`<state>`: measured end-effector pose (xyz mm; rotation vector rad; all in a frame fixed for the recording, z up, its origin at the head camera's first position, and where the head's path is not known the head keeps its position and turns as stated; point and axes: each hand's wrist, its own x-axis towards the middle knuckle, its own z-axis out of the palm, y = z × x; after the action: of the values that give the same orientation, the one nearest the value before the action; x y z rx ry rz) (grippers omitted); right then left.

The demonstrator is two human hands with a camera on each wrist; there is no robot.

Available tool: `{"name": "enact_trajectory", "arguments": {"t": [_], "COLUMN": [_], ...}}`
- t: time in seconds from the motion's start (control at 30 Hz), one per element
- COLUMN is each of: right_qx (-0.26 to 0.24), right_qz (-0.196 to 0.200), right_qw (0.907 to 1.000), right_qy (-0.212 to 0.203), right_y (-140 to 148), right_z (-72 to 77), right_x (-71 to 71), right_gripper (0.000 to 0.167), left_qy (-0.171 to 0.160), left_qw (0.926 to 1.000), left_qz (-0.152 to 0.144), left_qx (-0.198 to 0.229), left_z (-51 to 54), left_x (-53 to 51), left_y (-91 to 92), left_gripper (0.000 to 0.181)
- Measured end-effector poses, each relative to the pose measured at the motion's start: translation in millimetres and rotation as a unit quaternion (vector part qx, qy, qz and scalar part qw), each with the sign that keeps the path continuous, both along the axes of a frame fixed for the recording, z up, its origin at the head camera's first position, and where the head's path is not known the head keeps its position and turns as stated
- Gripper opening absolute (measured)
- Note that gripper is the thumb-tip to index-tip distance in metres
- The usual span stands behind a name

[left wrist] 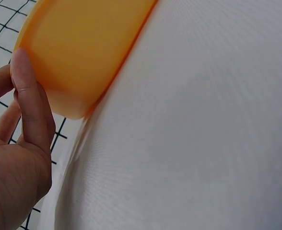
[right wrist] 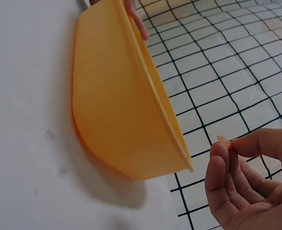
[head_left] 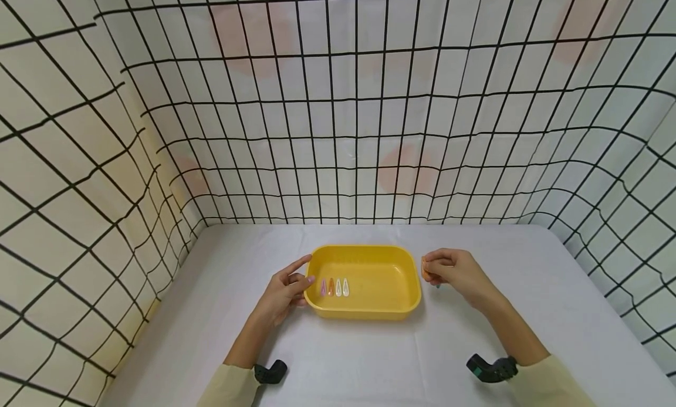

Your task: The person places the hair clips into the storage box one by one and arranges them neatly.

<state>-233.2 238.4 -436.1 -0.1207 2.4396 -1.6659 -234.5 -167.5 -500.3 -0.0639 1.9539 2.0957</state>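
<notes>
A yellow plastic tray (head_left: pixel 364 314) with rounded corners stands on the white table. My left hand (head_left: pixel 285 292) grips its left rim, thumb over the edge; the left wrist view shows this hand (left wrist: pixel 23 129) against the tray's end wall (left wrist: pixel 78 62). Inside, at the left, several snap hair clips lie side by side: a pink-purple clip (head_left: pixel 324 287), an orange clip (head_left: pixel 331 287) and white clips (head_left: pixel 342 287). Just beyond the right rim, my right hand (head_left: pixel 456 272) pinches an orange hair clip (right wrist: pixel 223 141) between thumb and fingers. A small bluish bit (head_left: pixel 438 285) shows beneath that hand, too small to identify.
A black wire grid (head_left: pixel 356 119) surrounds the table at the back and both sides, with white sheeting behind it. White cloth (head_left: pixel 364 360) covers the tabletop. Both wrists carry black camera mounts (head_left: pixel 493 369).
</notes>
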Motion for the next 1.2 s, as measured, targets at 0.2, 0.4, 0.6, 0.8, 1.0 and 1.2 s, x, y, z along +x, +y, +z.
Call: {"name": "enact_trajectory", "arguments": {"t": [0.2,0.4,0.6,0.8,1.0,1.2], "right_qx": [-0.025,-0.042,-0.058,-0.075,-0.08,-0.083], "right_qz": [0.019,0.028,0.026,0.042,0.057,0.04], "right_qw": [0.9995,0.9987,0.9979,0.9961,0.9949,0.9945], "right_qy": [0.007,0.001,-0.011,-0.019,-0.025,-0.05], "right_y": [-14.2,-28.3,-44.5,-61.4,-78.8,-94.2], "right_z": [8.3,9.5,6.2,2.1,0.8,-3.9], "right_x": [-1.8,-6.1,-11.8,-15.6,-17.7,-23.0], "right_gripper": [0.037,0.034,0.029,0.025,0.029,0.027], "left_qy": [-0.001,0.0,0.003,-0.002,-0.003,0.004], "left_qw": [1.0,1.0,1.0,1.0,1.0,0.9999], "left_qz": [0.001,-0.002,-0.004,0.001,0.003,-0.003], "left_qx": [-0.004,0.0,0.007,0.004,0.004,0.014], "left_z": [-1.4,-1.3,-0.6,-0.2,-0.6,-0.5], "left_x": [1.0,1.0,0.0,0.0,-0.5,-0.2], "left_y": [-1.8,-2.1,-1.4,-0.9,-0.6,-0.5], "left_gripper": [0.063,0.063,0.064,0.063,0.063,0.062]}}
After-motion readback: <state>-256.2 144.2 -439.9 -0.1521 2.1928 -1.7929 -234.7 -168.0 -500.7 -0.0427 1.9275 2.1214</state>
